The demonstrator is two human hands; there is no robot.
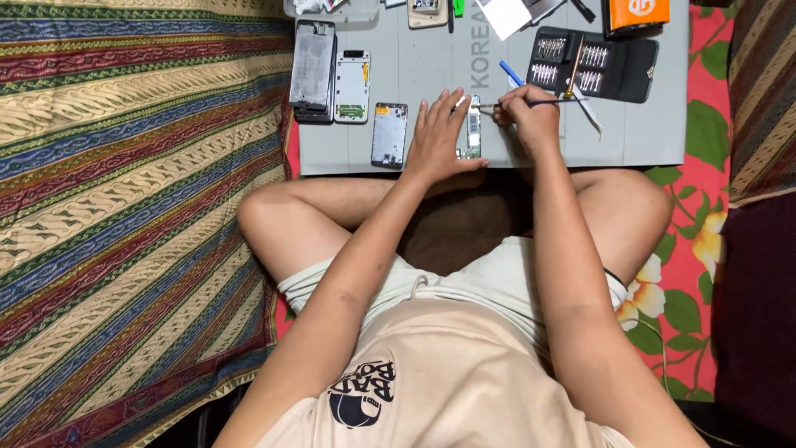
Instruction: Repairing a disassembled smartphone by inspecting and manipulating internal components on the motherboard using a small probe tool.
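A person sits cross-legged on a striped cloth (124,166), bent over a grey mat (414,62) that lies on the floor just beyond the knees. The left hand (437,137) lies flat with its fingers spread, palm down, pressing on an opened phone (473,129) at the near edge of the mat; it grips nothing, only pins the phone in place. The right hand (528,112) is curled closed around a thin tool (531,104) (tweezers or a fine driver, too small to tell), whose tip points left and meets the phone's far end. A blue stick (511,73) lies just beyond that hand. Left of the phone, near the left hand, sits a bare frame (389,135). Farther left and farther away lie a white panel (352,86) and, beside it, a dark screen (313,70), the two touching or nearly so. At the far right of the mat an open black bit case (593,65) shows rows of bits, with an orange box (638,12) just beyond it. A red floral cloth (701,241) lies to the right.
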